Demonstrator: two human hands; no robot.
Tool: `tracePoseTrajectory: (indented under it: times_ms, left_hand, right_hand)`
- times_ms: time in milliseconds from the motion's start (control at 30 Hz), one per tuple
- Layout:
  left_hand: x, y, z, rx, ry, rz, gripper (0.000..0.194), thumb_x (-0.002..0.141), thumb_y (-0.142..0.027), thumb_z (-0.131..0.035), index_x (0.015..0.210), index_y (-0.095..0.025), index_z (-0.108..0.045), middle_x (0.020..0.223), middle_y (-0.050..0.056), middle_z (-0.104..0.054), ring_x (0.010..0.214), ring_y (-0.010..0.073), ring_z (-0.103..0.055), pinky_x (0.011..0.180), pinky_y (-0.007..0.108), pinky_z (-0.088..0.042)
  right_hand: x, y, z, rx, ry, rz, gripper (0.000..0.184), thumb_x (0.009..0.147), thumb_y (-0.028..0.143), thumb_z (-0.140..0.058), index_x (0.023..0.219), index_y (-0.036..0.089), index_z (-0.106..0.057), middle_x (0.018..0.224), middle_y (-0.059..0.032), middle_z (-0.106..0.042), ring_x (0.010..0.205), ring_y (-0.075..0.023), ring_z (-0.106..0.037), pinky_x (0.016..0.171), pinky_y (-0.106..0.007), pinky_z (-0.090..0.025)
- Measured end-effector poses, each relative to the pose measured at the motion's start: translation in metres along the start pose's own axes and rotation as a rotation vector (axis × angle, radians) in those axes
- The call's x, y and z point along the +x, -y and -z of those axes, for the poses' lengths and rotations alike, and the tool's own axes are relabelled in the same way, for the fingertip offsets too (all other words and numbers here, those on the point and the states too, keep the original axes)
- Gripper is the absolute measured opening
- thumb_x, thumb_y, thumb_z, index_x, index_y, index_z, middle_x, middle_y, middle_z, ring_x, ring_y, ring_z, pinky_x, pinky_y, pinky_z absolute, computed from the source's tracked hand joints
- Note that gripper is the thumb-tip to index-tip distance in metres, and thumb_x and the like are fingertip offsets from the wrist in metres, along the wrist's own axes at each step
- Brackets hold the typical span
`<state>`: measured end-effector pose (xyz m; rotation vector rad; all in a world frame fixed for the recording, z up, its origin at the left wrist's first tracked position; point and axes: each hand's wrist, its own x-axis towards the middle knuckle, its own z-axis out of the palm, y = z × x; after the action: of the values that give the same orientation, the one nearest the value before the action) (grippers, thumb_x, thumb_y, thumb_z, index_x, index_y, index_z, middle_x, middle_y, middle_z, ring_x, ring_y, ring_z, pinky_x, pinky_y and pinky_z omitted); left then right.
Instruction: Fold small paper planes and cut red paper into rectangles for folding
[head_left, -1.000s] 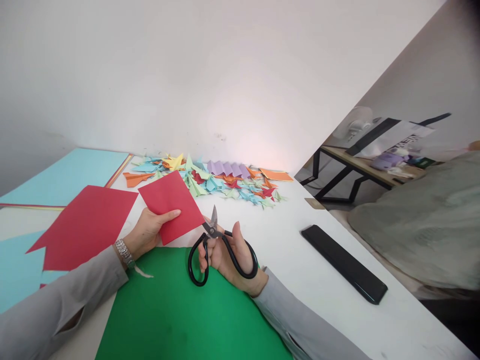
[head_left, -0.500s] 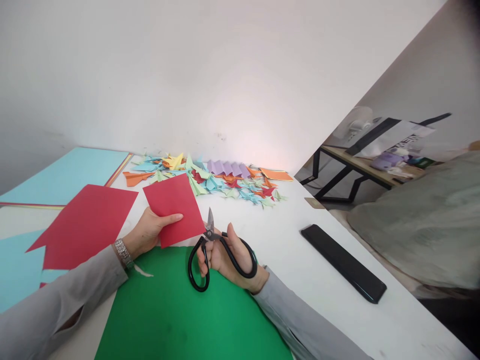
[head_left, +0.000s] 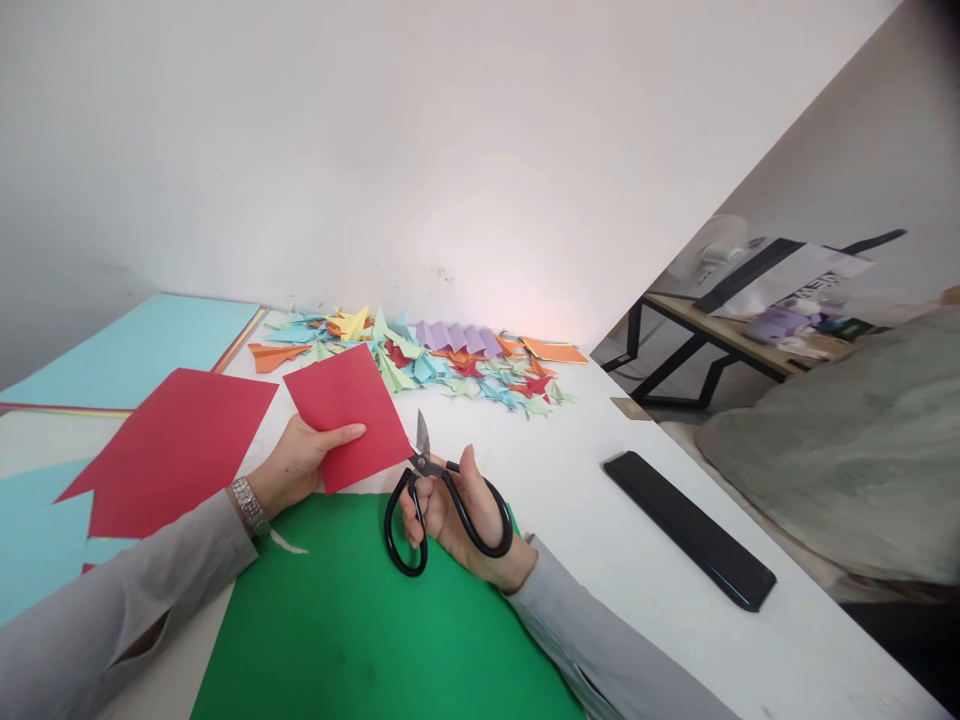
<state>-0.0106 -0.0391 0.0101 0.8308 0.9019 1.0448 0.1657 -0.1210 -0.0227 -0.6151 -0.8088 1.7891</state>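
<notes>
My left hand point(head_left: 300, 462) pinches the near corner of a small red paper square point(head_left: 346, 412), thumb on top, holding it tilted just above the table. My right hand point(head_left: 457, 510) grips black-handled scissors point(head_left: 429, 505) with fingers through the loops; the short metal blades point up and touch the square's right edge. A large green sheet point(head_left: 352, 620) lies under both wrists. A bigger red sheet point(head_left: 172, 450) with a cut-out corner lies to the left.
A pile of folded coloured paper shapes point(head_left: 427, 362) lines the wall. Light blue sheets point(head_left: 127, 350) lie at the far left. A long black flat case point(head_left: 686, 527) rests on the white table point(head_left: 600, 520) at the right. Beyond the edge stands a wooden desk point(head_left: 720, 335).
The scissor handles have closed somewhat and the blades have drawn in against the red square's right edge. My left hand has barely shifted the square.
</notes>
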Motion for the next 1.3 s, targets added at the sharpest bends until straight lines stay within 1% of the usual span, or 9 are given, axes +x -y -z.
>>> tracePoseTrajectory:
  times_ms: [133,300,500,633,833,933,1033,1167,1300]
  left_hand:
    - [0.0002,-0.0006,-0.0016,-0.018,-0.021,-0.010,0.045,0.053,-0.016,-0.087,0.094,-0.015,-0.069,0.102,0.009,-0.075,0.089,0.0262,-0.071,0.073,0.036,-0.061]
    - [0.0003,-0.0006,-0.0005,-0.008,-0.020,0.005,0.039,0.054,-0.017,-0.087,0.089,-0.014,-0.070,0.104,0.010,-0.074,0.091,0.0271,-0.071,0.074,0.036,-0.061]
    - [0.0007,0.0000,0.0011,-0.022,0.000,0.003,0.039,0.055,-0.017,-0.086,0.091,-0.014,-0.070,0.110,0.011,-0.072,0.096,0.0280,-0.070,0.077,0.037,-0.061]
    - [-0.0004,-0.0012,-0.0007,-0.018,-0.016,0.014,0.042,0.054,-0.017,-0.087,0.092,-0.014,-0.069,0.107,0.011,-0.073,0.092,0.0282,-0.071,0.074,0.038,-0.061]
    - [0.0002,-0.0011,0.0001,-0.026,-0.004,0.017,0.042,0.055,-0.017,-0.086,0.093,-0.015,-0.069,0.107,0.010,-0.073,0.093,0.0281,-0.070,0.077,0.040,-0.061]
    - [0.0012,-0.0002,0.0018,-0.025,0.007,0.007,0.045,0.056,-0.017,-0.086,0.098,-0.017,-0.069,0.107,0.010,-0.073,0.094,0.0275,-0.070,0.079,0.039,-0.060]
    - [0.0012,0.0006,0.0034,0.002,0.021,0.018,0.047,0.057,-0.018,-0.086,0.101,-0.017,-0.069,0.107,0.010,-0.074,0.094,0.0273,-0.071,0.077,0.037,-0.061]
    - [-0.0001,0.0001,0.0046,0.061,0.077,0.030,0.049,0.058,-0.020,-0.086,0.104,-0.016,-0.068,0.109,0.011,-0.073,0.096,0.0285,-0.070,0.078,0.036,-0.060]
    - [-0.0012,-0.0017,0.0040,0.080,0.086,0.037,0.051,0.058,-0.022,-0.086,0.105,-0.016,-0.068,0.110,0.012,-0.072,0.097,0.0289,-0.070,0.078,0.037,-0.060]
  right_hand:
    - [-0.0003,-0.0001,-0.0002,-0.005,-0.009,0.008,0.061,0.076,0.079,-0.044,0.079,0.018,-0.052,0.062,-0.0009,-0.062,0.046,-0.0136,-0.056,0.047,-0.026,-0.045]
    - [-0.0009,0.0014,-0.0025,-0.026,-0.034,0.018,0.062,0.075,0.079,-0.047,0.086,0.018,-0.053,0.061,-0.0001,-0.062,0.041,-0.0117,-0.052,0.041,-0.024,-0.041]
    - [-0.0018,0.0043,-0.0058,-0.033,-0.070,0.003,0.061,0.072,0.080,-0.049,0.080,0.019,-0.051,0.056,0.0019,-0.060,0.035,-0.0090,-0.045,0.036,-0.021,-0.037]
    - [-0.0023,0.0044,-0.0058,-0.025,-0.082,-0.002,0.060,0.072,0.079,-0.050,0.078,0.019,-0.049,0.054,0.0025,-0.059,0.035,-0.0081,-0.043,0.036,-0.021,-0.034]
    - [-0.0034,0.0045,-0.0052,-0.019,-0.089,-0.016,0.060,0.070,0.080,-0.052,0.076,0.020,-0.048,0.052,0.0043,-0.056,0.033,-0.0065,-0.039,0.034,-0.019,-0.030]
    - [-0.0033,0.0048,-0.0026,-0.009,-0.064,-0.041,0.059,0.071,0.079,-0.051,0.072,0.020,-0.048,0.052,0.0040,-0.056,0.033,-0.0061,-0.039,0.034,-0.019,-0.029]
    - [-0.0027,0.0045,0.0009,-0.002,-0.017,-0.071,0.059,0.075,0.078,-0.048,0.069,0.019,-0.048,0.051,0.0030,-0.057,0.033,-0.0065,-0.040,0.035,-0.019,-0.032]
    - [-0.0025,0.0032,0.0023,-0.016,0.019,-0.076,0.057,0.079,0.076,-0.044,0.072,0.020,-0.048,0.053,0.0025,-0.058,0.034,-0.0075,-0.043,0.036,-0.020,-0.035]
    - [-0.0027,0.0028,-0.0005,-0.036,0.020,-0.062,0.057,0.079,0.077,-0.043,0.075,0.020,-0.047,0.053,0.0031,-0.059,0.033,-0.0071,-0.042,0.036,-0.019,-0.035]
